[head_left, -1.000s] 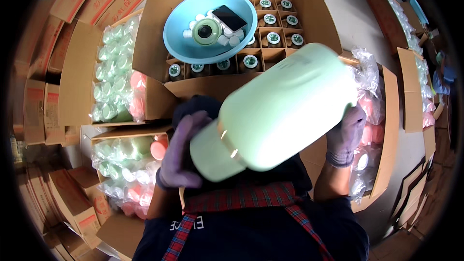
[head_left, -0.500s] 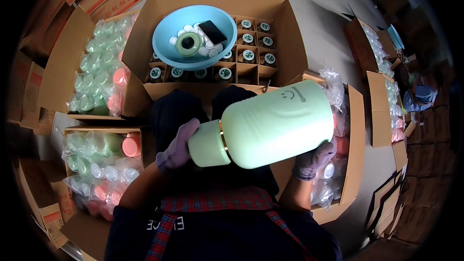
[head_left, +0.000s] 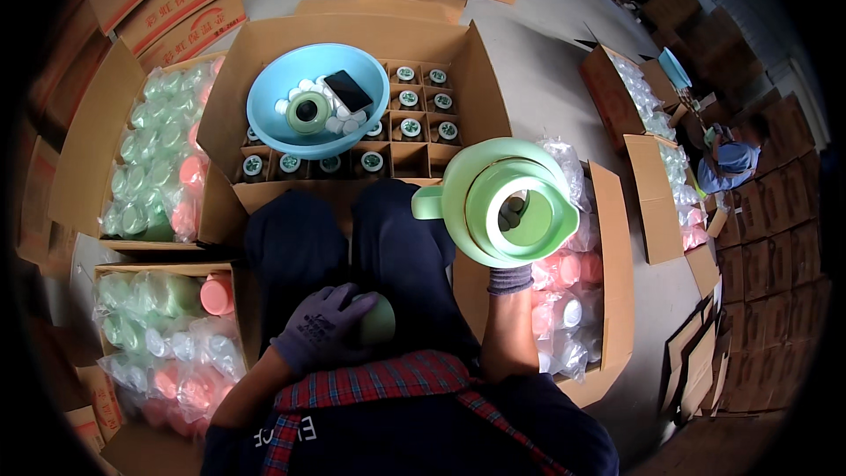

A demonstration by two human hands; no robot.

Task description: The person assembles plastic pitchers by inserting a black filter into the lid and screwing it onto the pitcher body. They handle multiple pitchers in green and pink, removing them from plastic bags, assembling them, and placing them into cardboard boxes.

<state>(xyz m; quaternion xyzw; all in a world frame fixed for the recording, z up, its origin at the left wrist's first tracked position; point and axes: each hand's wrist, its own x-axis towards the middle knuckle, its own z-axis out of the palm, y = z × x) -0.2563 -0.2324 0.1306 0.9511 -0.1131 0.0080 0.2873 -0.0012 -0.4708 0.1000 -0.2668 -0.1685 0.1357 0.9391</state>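
Observation:
A pale green thermos jug (head_left: pixel 460 189) is tilted so that its open mouth and spout face up at me, with its handle to the left. My right hand (head_left: pixel 509 279), in a grey-purple glove, holds it from beneath; the fingers are hidden behind the jug. Low over my lap, my gloved left hand (head_left: pixel 319 326) is closed around a green cup-shaped lid (head_left: pixel 379 321), apart from the jug. Through the jug's mouth its inside shows, with dark round shapes that I cannot make out.
Ahead stands a divided carton (head_left: pixel 483 79) of white-capped bottles, topped by a blue basin (head_left: pixel 264 128) with white caps, a green ring-shaped part and a phone (head_left: pixel 348 91). Cartons of wrapped green and pink parts (head_left: pixel 163 154) flank me. Far right, another person (head_left: pixel 730 163) works.
The cup-shaped lid has come off the jug and moved down left with my left hand. My right hand has turned the jug mouth-up toward me. The view has shifted to the right.

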